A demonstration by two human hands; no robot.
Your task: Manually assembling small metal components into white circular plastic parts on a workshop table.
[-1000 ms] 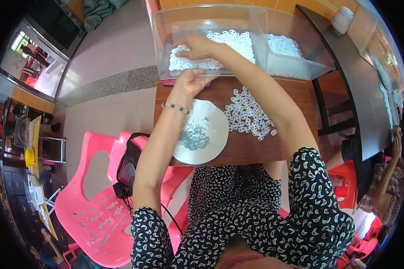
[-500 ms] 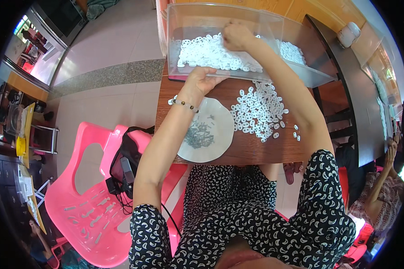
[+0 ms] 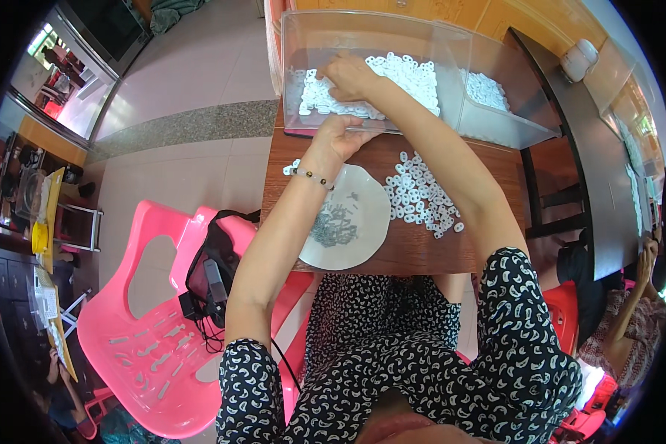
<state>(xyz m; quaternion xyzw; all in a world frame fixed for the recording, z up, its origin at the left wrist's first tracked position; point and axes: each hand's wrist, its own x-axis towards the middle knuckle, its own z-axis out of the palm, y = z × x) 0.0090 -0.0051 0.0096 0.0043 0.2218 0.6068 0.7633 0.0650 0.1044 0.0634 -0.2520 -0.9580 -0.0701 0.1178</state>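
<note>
I see the right hand (image 3: 350, 77) back leftward over white pieces (image 3: 411, 78) inside the clear bin (image 3: 348, 27); handling looks unfinished. Left hand (image 3: 342, 139) at bin's front; can't tell either grip.

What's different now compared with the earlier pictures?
The right hand went rightward over the white pieces in the clear bin, then came back to the left side; whether it has taken any cannot be told. The left hand stayed at the bin's near edge, and the plate of small grey pieces stayed on the table.
</note>
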